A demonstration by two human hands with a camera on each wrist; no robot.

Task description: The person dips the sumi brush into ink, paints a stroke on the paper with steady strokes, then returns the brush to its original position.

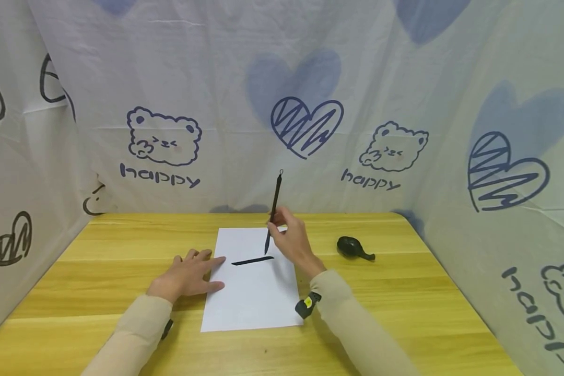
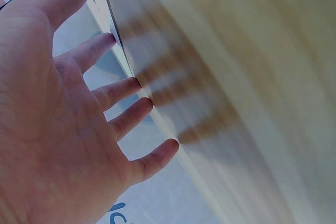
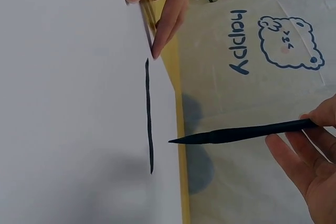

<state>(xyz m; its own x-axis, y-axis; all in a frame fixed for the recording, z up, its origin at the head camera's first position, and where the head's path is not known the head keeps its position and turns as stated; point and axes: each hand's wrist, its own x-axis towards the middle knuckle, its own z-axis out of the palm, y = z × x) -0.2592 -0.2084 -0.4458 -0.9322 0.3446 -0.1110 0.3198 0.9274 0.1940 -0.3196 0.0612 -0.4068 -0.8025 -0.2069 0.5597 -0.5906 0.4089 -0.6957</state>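
My right hand (image 1: 290, 237) pinches a dark calligraphy brush (image 1: 275, 198) between thumb and fingers, its shaft nearly upright over the upper part of a white sheet of paper (image 1: 254, 297). In the right wrist view the pointed black tip of the brush (image 3: 197, 138) stands off the paper, beside a single black stroke (image 3: 148, 114). That stroke runs almost level across the sheet in the head view, rising slightly to the right. With spread fingers, my left hand (image 1: 188, 277) rests at the paper's left edge, thumb and index fingertip on the sheet. The left wrist view shows those fingers (image 2: 126, 90) extended along the tabletop.
A small black rounded bottle with a narrow neck (image 1: 351, 247) lies on the yellow wooden table (image 1: 380, 308), right of the paper. White cloth (image 1: 235, 151) printed with hearts and bears hangs behind the table and on both sides. A black band (image 1: 307, 305) sits on my right wrist.
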